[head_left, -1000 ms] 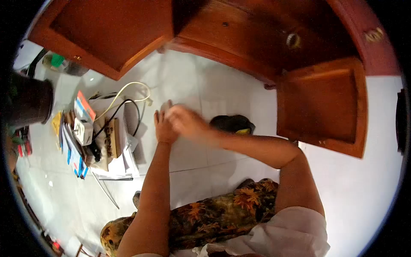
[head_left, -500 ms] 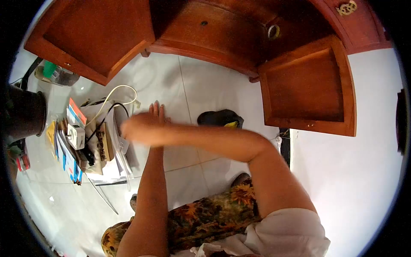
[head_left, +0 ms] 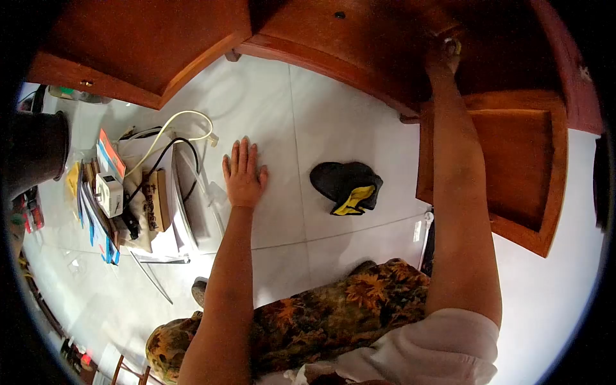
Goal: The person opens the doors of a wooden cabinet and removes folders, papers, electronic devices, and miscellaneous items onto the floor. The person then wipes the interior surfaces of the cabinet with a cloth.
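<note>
My left hand lies flat on the white tiled floor with its fingers spread, holding nothing. Deep inside the reddish-brown wooden cabinet, my right hand has its fingers closed at a small pale ring that looks like a roll of tape; shadow hides part of the grip. Between my two arms, a black cloth item with a yellow patch rests on the floor.
Both cabinet doors stand open, the left door and the right door. Left of my left hand is a pile of books and papers with a white adapter and cables. A dark bucket stands farther left.
My right hand has swung from above my left hand, right and forward into the cabinet, to the ring. My left hand stays on the floor. The view has shifted slightly.
</note>
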Demonstrator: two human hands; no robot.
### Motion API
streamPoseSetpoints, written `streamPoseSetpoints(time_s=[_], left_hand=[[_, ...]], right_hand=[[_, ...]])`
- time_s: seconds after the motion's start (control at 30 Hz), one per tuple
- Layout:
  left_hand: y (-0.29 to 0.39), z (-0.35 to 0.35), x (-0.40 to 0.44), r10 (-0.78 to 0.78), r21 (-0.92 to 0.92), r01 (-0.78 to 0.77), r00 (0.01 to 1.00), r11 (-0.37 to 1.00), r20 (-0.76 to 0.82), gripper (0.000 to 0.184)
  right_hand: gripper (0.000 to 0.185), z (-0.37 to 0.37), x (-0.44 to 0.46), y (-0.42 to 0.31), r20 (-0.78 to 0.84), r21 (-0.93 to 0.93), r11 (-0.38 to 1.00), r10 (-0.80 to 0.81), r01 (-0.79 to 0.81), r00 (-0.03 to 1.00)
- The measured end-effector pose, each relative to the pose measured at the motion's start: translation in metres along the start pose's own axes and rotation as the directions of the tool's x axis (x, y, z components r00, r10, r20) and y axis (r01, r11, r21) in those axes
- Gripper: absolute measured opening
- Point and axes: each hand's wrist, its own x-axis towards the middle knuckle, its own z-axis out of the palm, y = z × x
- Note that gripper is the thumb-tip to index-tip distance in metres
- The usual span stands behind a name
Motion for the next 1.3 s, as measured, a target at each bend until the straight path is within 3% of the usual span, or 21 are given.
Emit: streamPoseSetpoints(time_s=[0.2, 0.33, 0.43, 0.53, 0.6, 0.67, 0.7, 0.73, 0.77, 0.8, 0.87, 0.9, 0.97, 1.0, 1.07, 1.13, 1.17, 1.23, 1.3], left_hand=[[0.003, -0.005, -0.001, 0.012, -0.012, -0.012, 1.0, 1.0, 0.018, 0.055], [0.002, -0.004, -0.002, 0.024, -0.007, -0.024, 1.0, 1.0, -0.008, 0.055], [0.002, -0.003, -0.002, 0.017, -0.008, -0.017, 1.0, 1.0, -0.004, 0.056], [-0.002, -0.004, -0.004, 0.017, -0.02, -0.017, 1.0, 1.0, -0.01, 0.055], [-0.003, 0.001, -0.005, 0.042, -0.024, -0.044, 0.998, 0.999, -0.045, 0.054], [-0.002, 0.001, -0.005, 0.03, 0.017, -0.03, 0.999, 0.999, -0.028, 0.055], [0.0, 0.0, -0.005, 0.023, 0.038, -0.022, 0.999, 0.999, -0.022, 0.055], [0.003, -0.004, -0.003, -0.003, -0.065, 0.002, 1.0, 0.998, -0.001, 0.055], [0.007, -0.011, -0.003, -0.026, -0.164, 0.03, 0.999, 0.986, 0.025, 0.055], [0.008, -0.016, -0.001, -0.048, -0.258, 0.06, 0.997, 0.964, 0.055, 0.055], [0.0, 0.001, -0.002, 0.062, 0.182, -0.072, 0.996, 0.981, 0.058, 0.056], [-0.002, -0.002, -0.006, 0.074, 0.044, -0.075, 0.997, 0.996, 0.012, 0.056], [-0.002, -0.001, -0.005, 0.059, 0.031, -0.059, 0.998, 0.998, -0.007, 0.056], [-0.003, -0.001, -0.005, 0.062, 0.04, -0.062, 0.998, 0.997, 0.001, 0.056], [0.0, -0.002, -0.005, 0.052, 0.053, -0.053, 0.999, 0.997, 0.014, 0.057], [0.002, -0.002, -0.005, 0.047, 0.032, -0.047, 0.999, 0.998, 0.005, 0.057], [0.001, -0.002, -0.005, 0.045, 0.027, -0.045, 0.999, 0.999, -0.002, 0.056], [0.002, -0.001, -0.007, 0.038, 0.014, -0.038, 0.999, 0.999, -0.017, 0.055], [0.004, -0.004, -0.005, 0.032, -0.002, -0.032, 0.999, 0.999, 0.007, 0.055]], right_hand=[[0.027, 0.012, 0.003, 0.002, 0.111, -0.136, 0.99, 0.049, -0.033, 0.993], [0.028, 0.005, -0.021, 0.003, 0.168, -0.205, 0.977, -0.029, 0.064, 0.985], [0.026, -0.027, -0.063, -0.012, 0.202, -0.151, 0.972, -0.146, 0.178, 0.968], [0.021, -0.058, -0.115, -0.031, -0.038, -0.141, 0.906, -0.407, 0.398, 0.913], [0.021, -0.112, -0.18, -0.051, -0.122, 0.069, 0.867, -0.484, 0.494, 0.867], [0.022, -0.137, -0.239, -0.074, -0.188, 0.273, 0.715, -0.617, 0.644, 0.764], [0.027, -0.143, -0.268, -0.099, -0.044, 0.784, 0.534, -0.461, 0.317, 0.886], [0.03, -0.139, -0.291, -0.119, -0.332, 0.449, 0.478, -0.695, 0.755, 0.637], [0.028, -0.152, -0.325, -0.133, -0.492, 0.572, 0.202, -0.691, 0.795, 0.53], [0.026, -0.164, -0.363, -0.152, -0.394, 0.735, 0.092, -0.749, 0.672, 0.533], [0.032, -0.17, -0.42, -0.181, -0.409, 0.74, -0.1, -0.852, 0.665, 0.327], [0.033, -0.169, -0.44, -0.182, -0.573, 0.699, -0.276, -0.768, 0.66, 0.286], [0.035, -0.17, -0.479, -0.182, -0.839, 0.489, -0.575, -0.516, 0.656, 0.173], [0.034, -0.18, -0.472, -0.165, -0.658, 0.706, -0.44, -0.696, 0.554, 0.286], [0.027, -0.154, -0.447, -0.151, -0.564, 0.744, -0.208, -0.705, 0.635, 0.43], [0.021, -0.114, -0.403, -0.132, -0.482, 0.752, -0.038, -0.713, 0.658, 0.509], [0.021, -0.103, -0.382, -0.111, -0.229, 0.868, 0.072, -0.82, 0.491, 0.525], [0.031, -0.044, -0.371, -0.095, 0.099, 0.902, 0.337, -0.77, 0.27, 0.631], [0.043, -0.001, -0.391, -0.07, -0.025, 0.708, 0.483, -0.712, 0.515, 0.702]])
